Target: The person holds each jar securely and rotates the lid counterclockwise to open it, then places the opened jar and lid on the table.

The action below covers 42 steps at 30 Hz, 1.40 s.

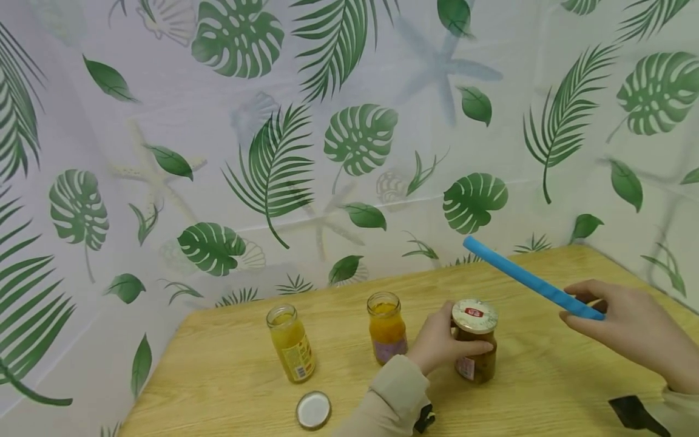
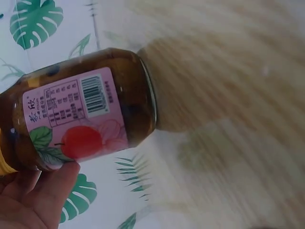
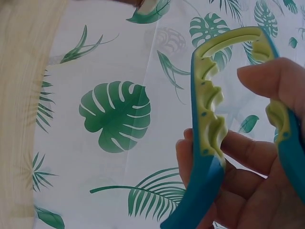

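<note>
My left hand (image 1: 438, 340) grips a brown fruit jar (image 1: 480, 363), its thumb across the side. A white patterned lid (image 1: 474, 316) covers this jar. The left wrist view shows the pink label (image 2: 76, 117) with a red fruit on it, and fingertips (image 2: 57, 186) against the glass. Off to the right, my right hand (image 1: 633, 318) holds a blue jar opener (image 1: 532, 282) up above the table, pointing toward the back left. Seen from the right wrist, this jar opener (image 3: 205, 109) has two arms joined by a curved end, with yellow-green notched insides; fingers and thumb wrap around the arms.
Left of the gripped jar stand two lidless jars: one orange with a purple label (image 1: 386, 328), one yellow (image 1: 292, 346). A loose lid (image 1: 314, 410) lies on the wooden table (image 1: 229, 364) near the front. Behind the table hangs a leaf-print cloth (image 1: 349, 200).
</note>
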Motion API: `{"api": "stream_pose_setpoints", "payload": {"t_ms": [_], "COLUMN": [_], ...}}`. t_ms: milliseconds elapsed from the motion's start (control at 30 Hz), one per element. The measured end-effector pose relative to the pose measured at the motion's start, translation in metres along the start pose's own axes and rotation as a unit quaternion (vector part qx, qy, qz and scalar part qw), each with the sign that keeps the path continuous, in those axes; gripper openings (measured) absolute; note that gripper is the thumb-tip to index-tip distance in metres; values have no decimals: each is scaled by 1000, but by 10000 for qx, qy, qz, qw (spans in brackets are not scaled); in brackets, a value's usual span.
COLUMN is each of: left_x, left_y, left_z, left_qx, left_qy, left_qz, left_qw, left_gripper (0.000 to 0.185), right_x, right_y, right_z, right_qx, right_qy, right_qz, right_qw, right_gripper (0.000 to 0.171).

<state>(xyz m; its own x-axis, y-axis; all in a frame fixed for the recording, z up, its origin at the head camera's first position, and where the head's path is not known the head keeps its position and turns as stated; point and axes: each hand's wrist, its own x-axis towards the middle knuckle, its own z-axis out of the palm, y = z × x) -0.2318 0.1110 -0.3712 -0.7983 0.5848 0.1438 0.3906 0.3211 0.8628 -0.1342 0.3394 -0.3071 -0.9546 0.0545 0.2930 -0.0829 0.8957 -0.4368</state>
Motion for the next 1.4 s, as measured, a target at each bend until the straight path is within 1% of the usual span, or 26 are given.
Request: {"api": "stream_pose_setpoints", "payload": {"t_ms": [67,167,267,433,600,667,733,833,933,1000,1100,1267,1400], "left_x": [-10,-26,-41,-63,-80,-86,-91,-97,-103,-105,-107,-108,-108], "left_y": [-1,-2,-4,-10,-17,-18,-19,-20,-23,-24,-26,-29,-30], "left_z": [-5,-14,-25,-41,-53,-58,-64,-73,-80,-83,-87,-89,-89], "left_qx": [-3,20,71,188,-62,-245,-363,-448,-394,-438,-465,-487,-579], "left_qy": [-195,-469,-658,-812,-915,-971,-1026,-1020,-950,-948,-954,-974,-1014], "left_qz": [153,239,374,606,788,716,599,381,267,284,418,659,640], "left_qw": [9997,9986,9971,9947,9927,9924,9923,9931,9943,9941,9935,9919,9911], "left_gripper": [55,53,53,53,53,53,54,56,57,58,59,59,58], "right_x": [0,0,0,-1,2,4,5,6,5,5,5,4,3], "right_y": [-2,-5,-8,-12,-18,-21,-23,-25,-26,-27,-29,-35,-41], "right_z": [0,0,2,9,14,16,17,20,22,23,25,29,35], "right_qx": [-16,-62,-86,-62,-35,4,14,-38,-154,-193,-276,-321,-267], "right_qy": [-23,-52,-99,-201,-317,-419,-498,-541,-507,-487,-435,-356,-370], "right_qz": [-9,-30,-93,-211,-291,-311,-318,-329,-345,-365,-438,-723,-880], "right_qw": [10000,10000,9999,9996,9991,9986,9983,9980,9980,9980,9977,9962,9951], "right_gripper": [57,56,56,56,57,58,58,58,59,59,61,63,62]}}
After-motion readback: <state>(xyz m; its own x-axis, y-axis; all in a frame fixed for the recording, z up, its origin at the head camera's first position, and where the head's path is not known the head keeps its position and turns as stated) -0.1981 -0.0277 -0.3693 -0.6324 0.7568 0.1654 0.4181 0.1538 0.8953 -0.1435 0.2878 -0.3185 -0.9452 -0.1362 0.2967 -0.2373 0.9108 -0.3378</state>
